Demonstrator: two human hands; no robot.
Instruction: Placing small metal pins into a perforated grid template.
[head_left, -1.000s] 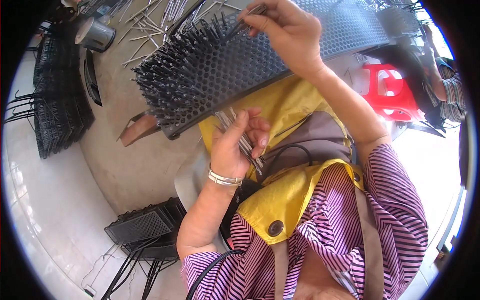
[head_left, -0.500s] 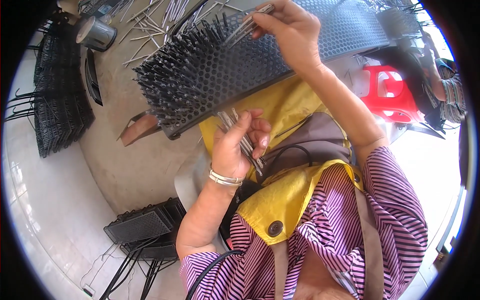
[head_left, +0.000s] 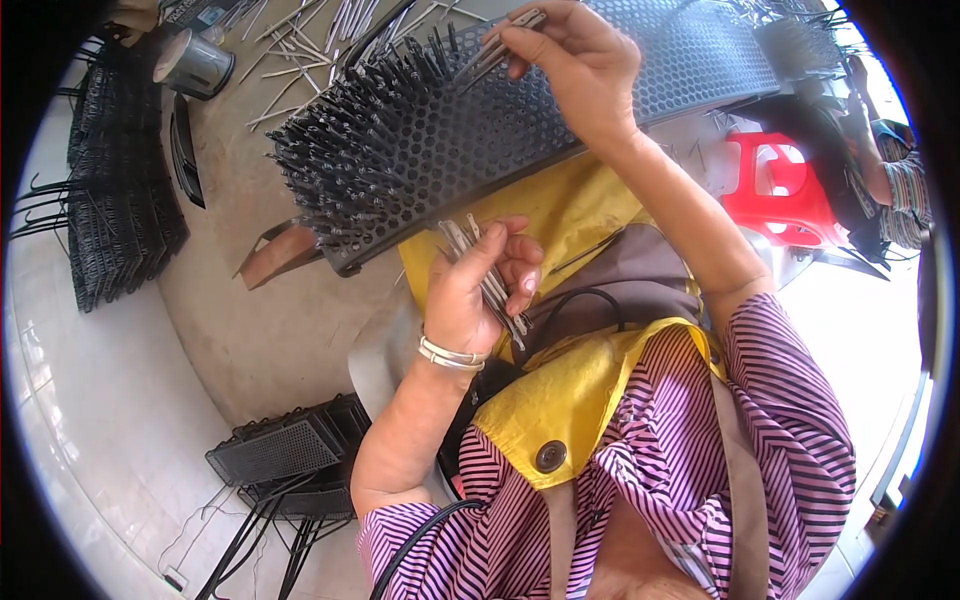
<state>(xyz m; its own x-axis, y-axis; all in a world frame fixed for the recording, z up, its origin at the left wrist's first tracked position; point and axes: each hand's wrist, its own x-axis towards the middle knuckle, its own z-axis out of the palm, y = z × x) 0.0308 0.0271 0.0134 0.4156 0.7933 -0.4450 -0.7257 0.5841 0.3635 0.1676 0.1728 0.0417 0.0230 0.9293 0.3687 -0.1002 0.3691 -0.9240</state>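
Note:
A long perforated dark rack [head_left: 690,60] lies across the top, its left part filled with upright dark metal strips [head_left: 345,150]. Above the rack's middle, my right hand [head_left: 590,65] pinches a few slim metal strips [head_left: 490,62], their lower ends angled down-left toward the holes beside the filled part. Lower, in front of the rack, my left hand [head_left: 470,285] is closed round a small bundle of similar grey metal strips [head_left: 462,238]. Their ends stick out above the thumb and below the palm. The exact kind of strip is too small to tell.
Loose metal strips [head_left: 290,55] lie scattered behind the rack, near a metal can [head_left: 193,66]. Stacked black mesh racks [head_left: 115,190] stand at left; more mesh baskets [head_left: 285,455] sit at lower left. A red plastic stool [head_left: 775,185] and another person's arm [head_left: 875,165] are at right.
My right hand has barely shifted, and the strips in it have tilted slightly. The left hand keeps its place, with the strip ends a little more fanned out.

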